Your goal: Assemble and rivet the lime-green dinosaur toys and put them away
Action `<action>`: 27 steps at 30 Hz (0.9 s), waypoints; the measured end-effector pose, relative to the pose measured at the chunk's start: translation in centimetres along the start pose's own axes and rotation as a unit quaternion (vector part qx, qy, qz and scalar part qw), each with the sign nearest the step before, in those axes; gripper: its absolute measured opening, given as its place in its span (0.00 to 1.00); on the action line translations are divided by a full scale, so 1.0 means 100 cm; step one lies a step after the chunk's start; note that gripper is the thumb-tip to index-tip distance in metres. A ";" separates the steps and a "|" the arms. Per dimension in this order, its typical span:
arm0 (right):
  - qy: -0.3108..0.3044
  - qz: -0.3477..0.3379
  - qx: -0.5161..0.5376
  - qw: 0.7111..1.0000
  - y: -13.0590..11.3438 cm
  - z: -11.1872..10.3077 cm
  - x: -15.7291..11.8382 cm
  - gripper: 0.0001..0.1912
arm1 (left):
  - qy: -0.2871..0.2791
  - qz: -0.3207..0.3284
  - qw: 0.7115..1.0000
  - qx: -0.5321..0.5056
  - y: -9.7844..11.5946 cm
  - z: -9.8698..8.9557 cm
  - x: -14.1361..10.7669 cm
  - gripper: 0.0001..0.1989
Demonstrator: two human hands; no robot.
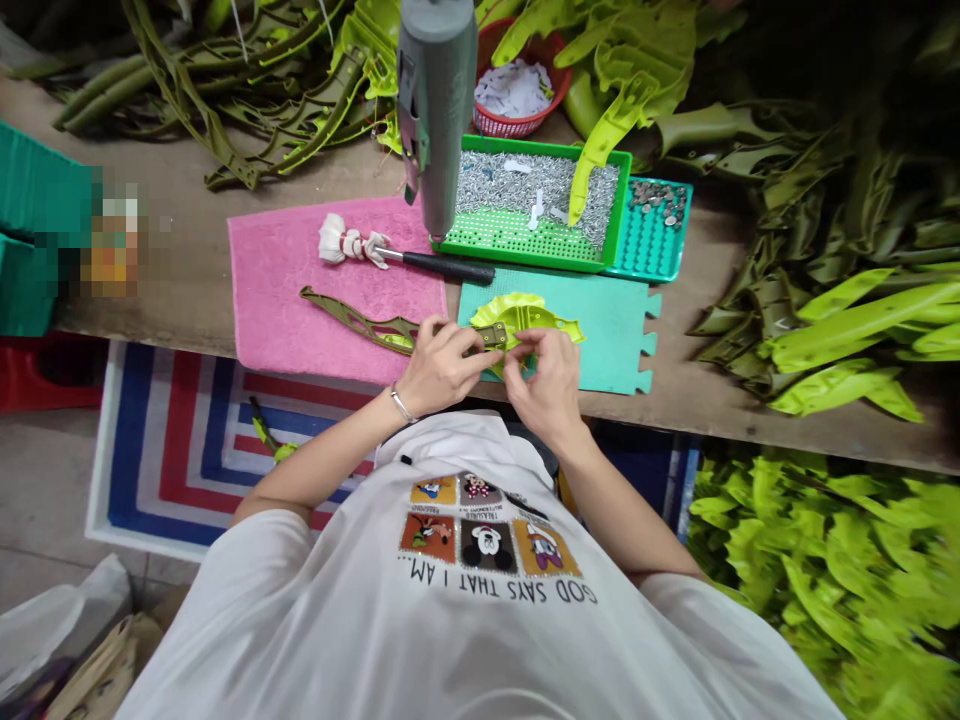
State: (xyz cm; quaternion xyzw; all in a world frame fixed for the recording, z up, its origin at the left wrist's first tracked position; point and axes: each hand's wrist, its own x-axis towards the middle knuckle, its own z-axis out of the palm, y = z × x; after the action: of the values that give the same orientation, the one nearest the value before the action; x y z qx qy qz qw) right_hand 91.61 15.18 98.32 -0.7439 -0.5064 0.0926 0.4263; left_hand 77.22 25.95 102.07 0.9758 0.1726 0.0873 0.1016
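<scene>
My left hand is closed around a long, curved olive-green plastic part. The part's slender end reaches left over a pink towel, and its blocky end shows past my fingers. Close beside it, my right hand has thumb and fingers drawn together near that blocky end; what they pinch is too small to make out. A bright yellow-green plastic part lies just beyond both hands on a teal foam mat. Its near side is partly hidden by my fingers.
A grey upright tool hangs ahead. Behind the mat stand a green tray of screws and a teal tray of small metal pieces. A black-handled tool lies across the towel. Plastic parts are piled right.
</scene>
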 end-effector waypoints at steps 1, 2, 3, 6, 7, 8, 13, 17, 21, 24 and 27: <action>0.002 -0.005 -0.005 1.000 0.000 0.000 -0.001 0.08 | -0.003 0.004 1.000 0.004 0.000 0.001 -0.001 0.16; 0.004 -0.011 -0.011 1.000 0.000 0.000 -0.001 0.08 | -0.006 0.010 1.000 0.009 -0.001 0.002 -0.001 0.16; 0.007 -0.017 -0.015 1.000 0.000 0.000 -0.001 0.08 | -0.008 0.016 1.000 0.013 -0.002 0.003 -0.002 0.16; 0.015 -0.035 -0.025 0.999 0.000 0.001 -0.002 0.07 | 0.000 0.043 0.999 0.027 -0.005 0.007 -0.003 0.16; 0.016 -0.038 -0.026 0.999 0.000 0.001 -0.002 0.07 | 0.005 0.052 0.998 0.031 -0.006 0.008 -0.003 0.16; 0.014 -0.039 -0.026 0.999 -0.001 0.001 -0.002 0.07 | 0.009 0.059 0.998 0.034 -0.006 0.008 -0.003 0.16; -0.018 -0.045 -0.018 0.999 -0.002 -0.006 -0.004 0.11 | -0.003 0.051 0.998 0.039 -0.005 0.011 -0.006 0.16; -0.018 -0.076 -0.008 0.997 -0.003 -0.017 -0.009 0.15 | -0.009 0.044 0.998 0.040 -0.003 0.015 -0.013 0.17; 0.009 -0.080 0.013 0.997 0.000 -0.019 -0.014 0.13 | 0.026 0.057 0.997 0.049 -0.006 0.023 -0.018 0.19; 0.034 -0.086 0.007 0.996 0.002 -0.016 -0.015 0.11 | 0.054 0.068 0.994 0.067 -0.007 0.027 -0.018 0.19; 0.044 -0.087 -0.011 0.995 0.003 -0.015 -0.015 0.11 | 0.099 0.083 0.989 0.076 -0.005 0.027 -0.016 0.16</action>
State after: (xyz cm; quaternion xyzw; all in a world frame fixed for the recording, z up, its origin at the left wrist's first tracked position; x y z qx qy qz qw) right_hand 91.95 13.09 98.57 -0.7050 -0.5508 0.0170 0.4465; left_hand 76.14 25.44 99.17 0.9782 0.1062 0.1783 0.0023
